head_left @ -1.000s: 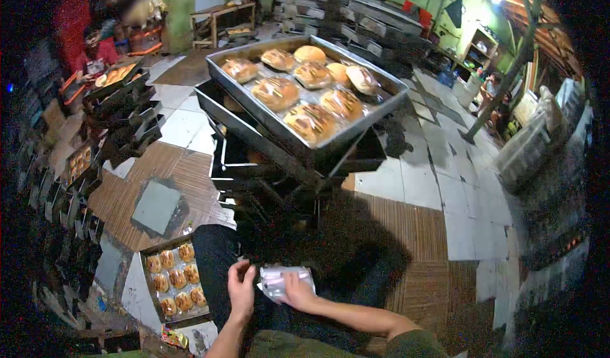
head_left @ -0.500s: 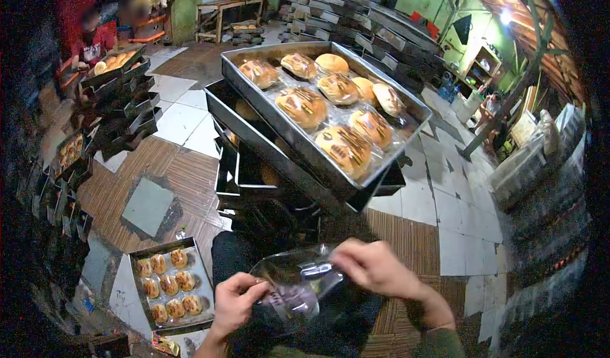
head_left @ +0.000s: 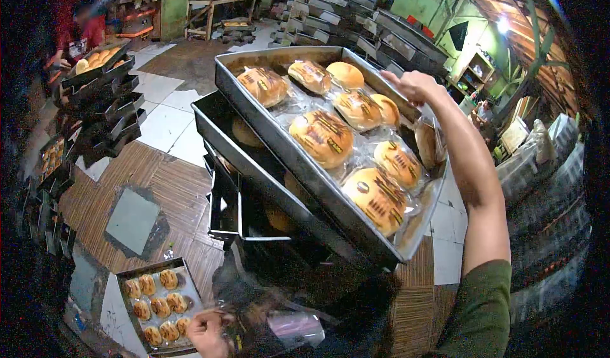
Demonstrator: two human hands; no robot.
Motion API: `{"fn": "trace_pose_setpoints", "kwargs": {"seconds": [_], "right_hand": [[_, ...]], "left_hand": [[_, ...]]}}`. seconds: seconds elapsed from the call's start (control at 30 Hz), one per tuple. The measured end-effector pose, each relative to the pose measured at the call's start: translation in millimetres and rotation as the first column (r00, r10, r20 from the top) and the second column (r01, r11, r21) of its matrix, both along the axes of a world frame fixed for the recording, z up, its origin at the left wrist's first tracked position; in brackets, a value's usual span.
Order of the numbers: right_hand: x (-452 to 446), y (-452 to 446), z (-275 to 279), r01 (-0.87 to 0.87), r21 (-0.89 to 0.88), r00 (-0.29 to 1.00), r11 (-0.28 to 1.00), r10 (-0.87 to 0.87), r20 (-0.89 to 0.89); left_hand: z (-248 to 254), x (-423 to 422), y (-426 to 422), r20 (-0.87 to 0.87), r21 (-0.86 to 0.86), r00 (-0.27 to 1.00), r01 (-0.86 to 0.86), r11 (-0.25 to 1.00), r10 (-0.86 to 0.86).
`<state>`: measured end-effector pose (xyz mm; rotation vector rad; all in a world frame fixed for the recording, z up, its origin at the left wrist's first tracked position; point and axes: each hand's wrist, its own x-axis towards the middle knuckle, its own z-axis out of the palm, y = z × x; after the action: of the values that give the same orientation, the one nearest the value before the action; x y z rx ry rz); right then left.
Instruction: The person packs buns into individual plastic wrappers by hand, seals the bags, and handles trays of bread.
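Observation:
My right hand [head_left: 416, 89] is at the far right rim of a metal tray [head_left: 311, 196], fingers curled; whatever they hold, if anything, is hidden. Round buns in clear printed wrappers, such as this wrapped bun [head_left: 321, 138], lie in the tray. Two buns at its far side, including a plain bun [head_left: 345, 75], show no print. Another wrapped bun [head_left: 429, 143] leans by the right wall. Low at the front, my left hand [head_left: 210, 334] is blurred, its fingers pinched at the edge of a clear plastic bag [head_left: 295, 328] with purplish colour, over my lap.
More dark trays [head_left: 248, 161] are stacked askew beneath the upper one. On the floor at left sits a smaller tray [head_left: 194, 288] of browned buns. Tray stacks [head_left: 101, 97] line the left side, near a person in red [head_left: 89, 30]. Plastic-covered stacks [head_left: 540, 231] stand right.
My right hand has left the plastic bag and reached up and forward to the tray's far side. My left hand has dropped lower and leftward with the bag. The view has shifted, bringing the tray nearer.

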<state>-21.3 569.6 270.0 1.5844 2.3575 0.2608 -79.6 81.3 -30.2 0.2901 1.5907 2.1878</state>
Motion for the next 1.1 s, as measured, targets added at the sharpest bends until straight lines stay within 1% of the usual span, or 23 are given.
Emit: {"fn": "trace_pose_setpoints", "kwargs": {"seconds": [0.03, 0.07, 0.13, 0.17, 0.2, 0.27, 0.33, 0.37, 0.4, 0.43, 0.47, 0.5, 0.53, 0.57, 0.6, 0.67, 0.73, 0.8, 0.87, 0.93, 1.0, 1.07, 1.1], "right_hand": [[0.9, 21.6, -12.6, -0.120, 0.205, 0.993, 0.972, 0.120, 0.011], [2.3, 45.2, -32.6, -0.119, 0.202, 0.993, 0.972, 0.119, 0.011], [2.1, 80.0, -61.7, -0.222, 0.051, 0.939, 0.974, 0.228, -0.258], [-6.3, 29.1, -46.4, -0.207, -0.273, 0.922, 0.939, 0.094, -0.375], [-4.5, 28.2, -43.4, -0.209, -0.270, 0.921, 0.940, 0.096, -0.378], [-0.3, 31.1, -38.1, -0.145, -0.601, 0.716, 0.786, -0.336, -0.612], [0.8, -4.9, -18.3, -0.151, -0.564, 0.764, 0.812, -0.266, -0.588], [7.7, -10.2, -28.2, -0.300, -0.503, 0.682, 0.810, -0.187, -0.707], [13.5, -7.0, -39.8, -0.436, -0.422, 0.582, 0.795, -0.109, -0.806], [21.0, 16.9, -48.9, -0.485, -0.480, 0.572, 0.731, -0.151, -0.806], [28.5, 22.6, -44.6, -0.316, -0.379, 0.593, 0.870, -0.131, -0.795], [41.2, 10.2, -41.8, -0.473, -0.331, 0.223, 0.817, -0.252, -0.942], [56.1, -15.5, -35.7, -0.591, -0.228, -0.163, 0.773, -0.392, -0.906], [72.8, -54.3, -25.2, -0.681, -0.177, -0.205, 0.711, -0.417, -0.885], [93.8, -98.1, -16.4, -0.755, -0.119, -0.245, 0.645, -0.446, -0.861], [134.5, -190.3, -32.3, -0.799, -0.151, -0.164, 0.582, -0.452, -0.877], [175.8, -261.3, -48.4, -0.655, -0.388, 0.043, 0.648, -0.481, -0.876], [222.6, -291.2, -85.2, -0.522, -0.520, 0.114, 0.676, -0.549, -0.828], [266.4, -309.8, -104.0, -0.458, -0.795, 0.378, 0.397, -0.723, -0.578], [265.5, -358.3, -143.9, -0.574, -0.460, 0.251, 0.678, -0.389, -0.887], [263.1, -386.8, -161.8, -0.564, -0.645, 0.274, 0.516, -0.620, -0.735], [268.9, -388.1, -176.7, -0.523, -0.713, 0.393, 0.467, -0.610, -0.688], [273.1, -384.5, -183.6, -0.520, -0.645, 0.174, 0.560, -0.670, -0.722]], "left_hand": [[10.1, -0.4, -3.5, 0.056, -0.051, 0.998, 0.030, 0.998, -0.027], [15.6, -1.4, -5.0, 0.109, -0.099, 0.993, 0.057, 0.993, -0.047], [7.3, -5.5, -9.5, 0.120, -0.085, 0.991, 0.062, 0.994, -0.051], [9.2, -7.2, -10.4, 0.155, -0.057, 0.986, 0.068, 0.996, -0.059], [10.2, -7.3, -11.9, 0.194, -0.030, 0.979, 0.073, 0.997, -0.066], [2.1, -9.9, -16.7, 0.133, 0.036, 0.986, 0.101, 0.994, -0.105], [-10.7, -10.0, -25.4, 0.223, -0.158, 0.975, 0.029, 0.987, 0.007], [-34.4, -6.3, -30.2, 0.062, -0.099, 0.998, -0.020, 0.995, 0.026], [-12.7, -0.4, -24.0, 0.057, -0.104, 0.998, -0.036, 0.994, 0.042], [8.9, 7.8, -9.1, -0.290, -0.193, 0.955, -0.119, 0.974, 0.059], [30.9, 14.8, 1.8, -0.601, -0.255, 0.799, -0.225, 0.940, 0.028], [41.7, 21.0, 1.6, -0.604, -0.267, 0.796, -0.244, 0.932, 0.035], [47.5, 28.8, -0.2, -0.197, -0.099, 0.978, -0.082, 0.992, 0.062], [53.0, 34.6, -3.1, 0.239, 0.137, 0.971, -0.010, 0.991, -0.023], [59.7, 39.6, -6.2, 0.242, 0.122, 0.970, -0.023, 0.992, -0.008], [69.6, 52.1, -5.2, -0.029, 0.117, 0.973, 0.231, 0.966, -0.230], [71.8, 62.5, -2.1, -0.098, -0.010, 0.936, 0.339, 0.941, -0.338], [69.8, 74.6, 4.0, -0.145, -0.076, 0.914, 0.371, 0.926, -0.378], [70.8, 84.5, 2.5, -0.308, -0.300, 0.815, 0.407, 0.863, -0.492], [91.1, 97.0, 1.1, -0.357, -0.393, 0.704, 0.483, 0.783, -0.614], [88.9, 106.7, -2.2, -0.490, -0.465, 0.501, 0.542, 0.700, -0.713], [86.2, 99.0, -9.0, -0.332, -0.496, 0.613, 0.533, 0.685, -0.717], [86.7, 87.6, -11.8, -0.290, -0.538, 0.710, 0.434, 0.722, -0.642]]}}
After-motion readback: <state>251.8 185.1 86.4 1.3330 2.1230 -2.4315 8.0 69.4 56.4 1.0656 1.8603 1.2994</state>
